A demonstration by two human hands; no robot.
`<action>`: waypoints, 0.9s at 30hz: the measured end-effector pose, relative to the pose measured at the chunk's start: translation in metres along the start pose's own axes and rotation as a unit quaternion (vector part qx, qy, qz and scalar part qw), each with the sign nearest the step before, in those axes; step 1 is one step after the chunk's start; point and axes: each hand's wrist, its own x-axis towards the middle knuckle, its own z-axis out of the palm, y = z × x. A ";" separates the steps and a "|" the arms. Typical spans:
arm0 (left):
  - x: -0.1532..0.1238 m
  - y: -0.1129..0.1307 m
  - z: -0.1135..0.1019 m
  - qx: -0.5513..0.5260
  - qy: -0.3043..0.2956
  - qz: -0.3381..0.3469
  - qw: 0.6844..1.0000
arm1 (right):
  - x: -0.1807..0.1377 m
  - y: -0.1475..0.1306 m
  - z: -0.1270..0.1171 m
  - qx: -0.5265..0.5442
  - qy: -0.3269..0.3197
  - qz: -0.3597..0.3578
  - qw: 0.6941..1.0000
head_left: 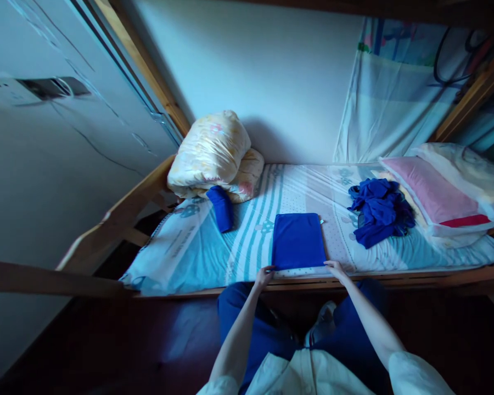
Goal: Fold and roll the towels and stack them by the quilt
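Note:
A blue cloth (298, 240) folded into a flat rectangle lies at the near edge of the striped mattress (197, 247). My left hand (264, 275) pinches its near left corner. My right hand (335, 269) grips its near right corner, fingers curled on the hem. A small rolled blue cloth (222, 209) lies to the left by the bundled quilt. A crumpled pile of blue cloths (379, 211) sits to the right, beside the pillow.
A rolled yellow floral quilt (214, 156) rests at the bed's left end. A pink pillow (434, 193) lies on white bedding at the right. A wooden bed rail (395, 280) runs along the front, a wooden ladder rail (115, 219) at left. Fabric hangs on the back wall.

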 end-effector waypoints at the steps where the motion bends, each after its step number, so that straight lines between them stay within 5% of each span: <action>1: 0.000 -0.001 -0.003 -0.001 -0.005 -0.004 1.000 | -0.001 0.001 -0.002 -0.002 -0.007 0.002 1.000; 11: 0.005 0.008 -0.034 -0.072 -0.092 -0.012 0.993 | 0.003 0.002 -0.025 0.025 -0.086 0.034 0.995; 27: 0.106 0.051 -0.057 -0.190 -0.126 -0.049 0.972 | 0.105 -0.027 -0.017 0.050 -0.036 0.069 0.996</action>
